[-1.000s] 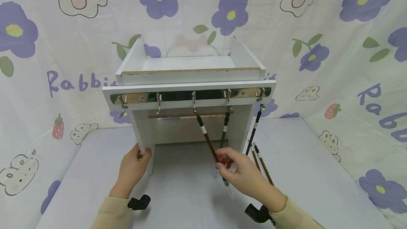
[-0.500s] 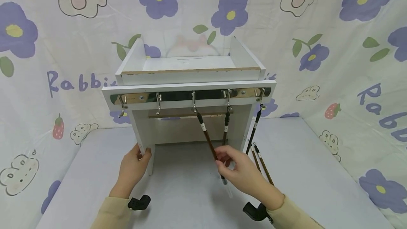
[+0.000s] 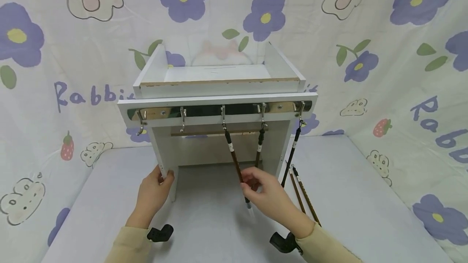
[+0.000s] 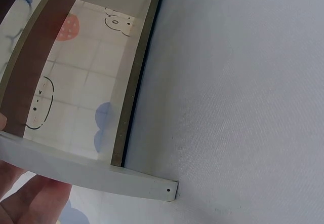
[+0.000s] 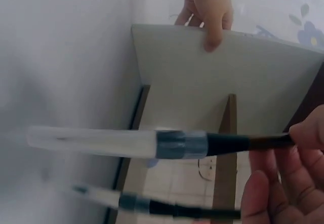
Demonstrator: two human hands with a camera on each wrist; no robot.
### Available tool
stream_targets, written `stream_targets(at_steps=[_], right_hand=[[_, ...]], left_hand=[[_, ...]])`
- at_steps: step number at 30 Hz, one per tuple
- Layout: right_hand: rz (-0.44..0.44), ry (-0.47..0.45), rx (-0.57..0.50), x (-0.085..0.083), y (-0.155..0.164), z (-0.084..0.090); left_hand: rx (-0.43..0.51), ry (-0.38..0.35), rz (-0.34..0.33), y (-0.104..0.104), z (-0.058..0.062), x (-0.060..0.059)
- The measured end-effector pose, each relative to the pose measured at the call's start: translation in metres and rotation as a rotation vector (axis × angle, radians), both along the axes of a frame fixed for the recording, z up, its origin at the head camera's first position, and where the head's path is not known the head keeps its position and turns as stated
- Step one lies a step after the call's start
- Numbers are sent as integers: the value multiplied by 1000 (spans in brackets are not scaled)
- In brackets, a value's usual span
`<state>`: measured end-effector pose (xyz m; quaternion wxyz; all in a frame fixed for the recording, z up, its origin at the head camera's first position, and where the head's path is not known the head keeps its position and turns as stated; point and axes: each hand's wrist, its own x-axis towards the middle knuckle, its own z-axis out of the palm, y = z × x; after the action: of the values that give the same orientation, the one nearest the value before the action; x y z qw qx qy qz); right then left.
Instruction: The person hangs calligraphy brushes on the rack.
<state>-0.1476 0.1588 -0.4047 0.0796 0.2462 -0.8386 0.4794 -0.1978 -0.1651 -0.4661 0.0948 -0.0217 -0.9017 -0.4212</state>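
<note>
My right hand (image 3: 268, 196) pinches the brown handle of a calligraphy brush (image 3: 235, 161), whose loop is at the middle hook (image 3: 224, 117). It slants down to the right; in the right wrist view a clear cap (image 5: 93, 142) covers its tip. Two more brushes hang to its right: a brown one (image 3: 259, 145) partly behind my hand, and a dark one (image 3: 291, 155) at the end hook. My left hand (image 3: 150, 196) grips the front edge of the left side panel (image 4: 91, 176) of a white shelf unit (image 3: 219, 89), thumb inside and fingers outside.
Two brushes (image 3: 306, 196) lie on the white table (image 3: 365, 198) right of the unit, partly behind my right forearm. The two left hooks (image 3: 183, 119) hold nothing. A patterned cloth (image 3: 373, 64) hangs behind.
My right hand has moved left, swinging the lower end of the brush left, so it hangs more nearly upright. The left hand stays on the panel.
</note>
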Motion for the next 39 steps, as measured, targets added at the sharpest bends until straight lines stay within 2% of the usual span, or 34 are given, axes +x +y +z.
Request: stream_targets(at_steps=[6, 18, 27, 39], right_hand=[[-95, -37, 11, -2, -15, 0], [-239, -8, -2, -12, -43, -10], [-254, -7, -49, -22, -58, -15], [-232, -15, -63, -22, -61, -15]], left_hand=[[2, -7, 3, 0, 1, 0], [-2, 6, 1, 1, 0, 0], [-5, -1, 5, 0, -2, -3], [6, -32, -2, -1, 2, 0]])
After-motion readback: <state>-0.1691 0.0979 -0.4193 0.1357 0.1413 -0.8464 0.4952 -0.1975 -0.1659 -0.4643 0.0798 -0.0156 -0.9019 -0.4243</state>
